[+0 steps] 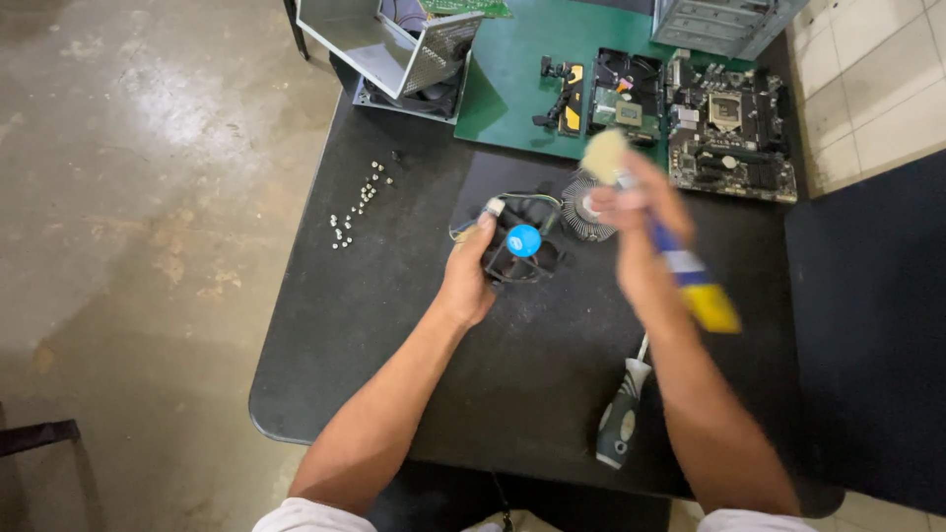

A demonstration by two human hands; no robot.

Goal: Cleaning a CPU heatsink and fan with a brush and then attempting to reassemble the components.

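Observation:
My left hand (pixel 467 274) grips a black cooler fan (pixel 522 246) with a round blue label in its middle and thin wires at its top, held just above the black table (pixel 394 325). My right hand (pixel 636 227) holds a paintbrush (pixel 680 266) with a blue and yellow handle and pale bristles pointing up; hand and brush are blurred by motion. Between the two hands, on the table, lies a round finned metal heatsink (pixel 581 209).
A screwdriver with a grey and white handle (pixel 621 419) lies near the front edge. Several small screws (pixel 357 207) are scattered at the left. On a green mat (pixel 512 89) at the back lie a motherboard (pixel 729 128) and other boards. An open metal case (pixel 389 44) stands at the back left.

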